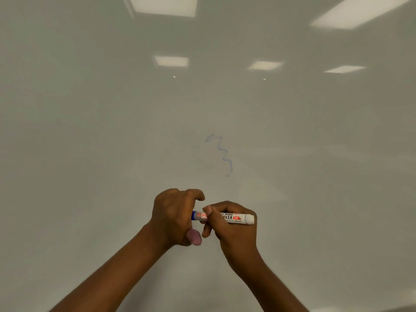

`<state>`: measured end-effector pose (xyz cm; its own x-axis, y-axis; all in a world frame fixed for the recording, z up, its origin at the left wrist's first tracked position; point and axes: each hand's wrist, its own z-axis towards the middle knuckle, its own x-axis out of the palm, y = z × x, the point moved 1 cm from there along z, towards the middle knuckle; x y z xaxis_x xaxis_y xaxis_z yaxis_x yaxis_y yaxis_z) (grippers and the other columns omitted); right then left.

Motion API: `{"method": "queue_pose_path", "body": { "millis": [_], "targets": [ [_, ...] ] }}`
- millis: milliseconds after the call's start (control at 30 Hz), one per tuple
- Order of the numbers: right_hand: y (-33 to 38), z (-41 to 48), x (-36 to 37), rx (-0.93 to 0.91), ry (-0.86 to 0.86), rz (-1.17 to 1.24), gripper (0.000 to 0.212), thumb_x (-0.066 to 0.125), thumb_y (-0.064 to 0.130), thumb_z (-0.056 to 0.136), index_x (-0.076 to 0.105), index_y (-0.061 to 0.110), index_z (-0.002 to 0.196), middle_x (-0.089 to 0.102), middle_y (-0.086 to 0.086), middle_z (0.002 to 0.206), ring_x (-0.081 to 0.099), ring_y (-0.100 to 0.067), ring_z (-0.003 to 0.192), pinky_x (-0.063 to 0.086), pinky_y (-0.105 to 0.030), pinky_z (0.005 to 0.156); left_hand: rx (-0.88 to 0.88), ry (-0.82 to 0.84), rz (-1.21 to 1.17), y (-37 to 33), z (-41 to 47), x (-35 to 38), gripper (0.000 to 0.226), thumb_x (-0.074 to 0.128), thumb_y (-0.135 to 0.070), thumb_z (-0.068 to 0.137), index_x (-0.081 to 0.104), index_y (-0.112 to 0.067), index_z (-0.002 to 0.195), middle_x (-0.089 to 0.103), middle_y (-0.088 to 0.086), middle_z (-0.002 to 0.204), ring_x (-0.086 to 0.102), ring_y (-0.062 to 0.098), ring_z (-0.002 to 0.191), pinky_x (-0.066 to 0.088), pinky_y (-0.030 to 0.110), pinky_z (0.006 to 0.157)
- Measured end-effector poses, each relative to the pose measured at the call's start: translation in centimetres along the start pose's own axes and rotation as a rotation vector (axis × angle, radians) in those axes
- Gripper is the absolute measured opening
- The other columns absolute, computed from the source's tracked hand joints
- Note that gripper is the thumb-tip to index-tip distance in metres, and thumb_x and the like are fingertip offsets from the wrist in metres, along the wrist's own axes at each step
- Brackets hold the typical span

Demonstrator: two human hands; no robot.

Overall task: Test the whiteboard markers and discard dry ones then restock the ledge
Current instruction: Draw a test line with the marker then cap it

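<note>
The whiteboard fills nearly the whole view, glossy and pale, with ceiling lights mirrored along its top. Near its middle sits a thin blue squiggle, faint at its upper end and a little stronger lower down.

Below the squiggle both forearms rise from the bottom edge and meet in front of the board. The left hand is curled into a fist over the blue end of the marker; whether it grips the cap or only covers the tip I cannot tell. The right hand pinches the white barrel between thumb and fingers, holding it level, its blunt white end pointing right.

The ledge and any other markers are out of sight.

The step in hand looks like the end of one test: a line is drawn and the cap is likely going on or coming off. Next comes a verdict. The weak stroke suggests a marker running low, so it probably calls for capping firmly, then either discarding it or returning it to the ledge.
</note>
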<state>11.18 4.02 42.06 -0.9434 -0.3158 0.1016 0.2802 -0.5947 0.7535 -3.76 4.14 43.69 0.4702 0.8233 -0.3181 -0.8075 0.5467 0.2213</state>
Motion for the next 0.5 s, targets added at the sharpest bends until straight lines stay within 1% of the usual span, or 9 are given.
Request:
{"method": "queue_pose_path", "body": {
  "millis": [67,133,167,233,300,333,400,433,500],
  "targets": [
    [-0.2,-0.5,-0.1,0.014,-0.040,-0.012,0.021,0.065,0.023,0.080,0.067,0.009,0.065,0.064,-0.006,0.053,0.058,-0.013,0.046,0.042,-0.018,0.047,0.007,-0.023,-0.015,-1.0,-0.2,0.3,0.072,0.007,-0.070,0.090,0.048,-0.011,0.093,0.048,0.003,0.046,0.046,0.014,0.036,0.042,0.022,0.039],
    [-0.5,-1.2,-0.2,0.035,-0.108,0.033,0.027,0.061,0.028,0.076,0.058,0.008,0.058,0.061,-0.002,0.050,0.055,-0.010,0.044,0.040,-0.017,0.044,0.006,-0.006,-0.047,-2.2,-0.2,0.7,0.067,0.010,-0.068,0.092,0.048,-0.013,0.093,0.047,0.001,0.046,0.044,0.013,0.037,0.040,0.021,0.040],
    [-0.7,-1.6,-0.2,0.033,-0.132,0.078,0.029,0.058,0.032,0.074,0.057,0.009,0.055,0.059,-0.001,0.049,0.053,-0.009,0.043,0.040,-0.017,0.043,0.016,-0.013,-0.064,-2.8,-0.2,0.8,0.062,0.012,-0.066,0.094,0.047,-0.015,0.093,0.046,0.000,0.046,0.043,0.013,0.037,0.039,0.020,0.041],
    [-1.0,-2.3,-0.3,0.029,-0.153,0.152,0.030,0.053,0.037,0.068,0.061,0.016,0.049,0.057,-0.004,0.047,0.049,-0.012,0.041,0.037,-0.019,0.041,-0.004,-0.011,-0.102,-4.0,0.2,0.7,0.050,0.016,-0.059,0.098,0.045,-0.019,0.090,0.045,-0.003,0.045,0.042,0.011,0.037,0.035,0.018,0.041],
    [-1.0,-2.8,-0.5,0.053,-0.190,0.213,0.031,0.053,0.039,0.066,0.061,0.018,0.045,0.054,-0.006,0.045,0.045,-0.014,0.037,0.035,-0.020,0.039,-0.046,0.016,-0.130,-4.8,0.7,0.7,0.044,0.016,-0.055,0.100,0.042,-0.021,0.087,0.046,-0.006,0.043,0.043,0.008,0.037,0.034,0.018,0.040],
    [-0.9,-3.1,-0.7,0.073,-0.214,0.238,0.030,0.054,0.040,0.064,0.060,0.019,0.044,0.052,-0.006,0.043,0.044,-0.014,0.036,0.034,-0.020,0.037,-0.048,0.043,-0.138,-5.3,0.8,0.7,0.042,0.017,-0.054,0.101,0.041,-0.022,0.087,0.046,-0.007,0.043,0.044,0.008,0.037,0.032,0.015,0.041],
    [-0.9,-3.5,-1.0,0.100,-0.245,0.266,0.026,0.056,0.039,0.058,0.057,0.020,0.040,0.048,-0.004,0.041,0.041,-0.012,0.035,0.032,-0.020,0.036,-0.038,0.083,-0.175,-6.1,0.5,0.9,0.040,0.018,-0.052,0.102,0.040,-0.022,0.085,0.047,-0.009,0.044,0.044,0.009,0.039,0.026,0.005,0.047],
    [-0.9,-3.6,-1.1,0.100,-0.249,0.267,0.026,0.056,0.039,0.057,0.056,0.020,0.039,0.047,-0.003,0.040,0.040,-0.012,0.034,0.031,-0.019,0.036,-0.039,0.083,-0.201,-6.4,0.3,1.0,0.040,0.019,-0.051,0.102,0.040,-0.022,0.084,0.047,-0.010,0.045,0.045,0.009,0.041,0.023,0.001,0.050],
    [-0.8,-4.0,-1.3,0.128,-0.252,0.254,0.029,0.055,0.042,0.055,0.056,0.019,0.038,0.046,-0.003,0.039,0.040,-0.012,0.033,0.032,-0.019,0.035,-0.043,0.052,-0.243,-6.9,-0.1,1.2,0.039,0.020,-0.049,0.102,0.040,-0.023,0.081,0.048,-0.011,0.046,0.046,0.009,0.045,0.024,0.000,0.051]
  ]
}}
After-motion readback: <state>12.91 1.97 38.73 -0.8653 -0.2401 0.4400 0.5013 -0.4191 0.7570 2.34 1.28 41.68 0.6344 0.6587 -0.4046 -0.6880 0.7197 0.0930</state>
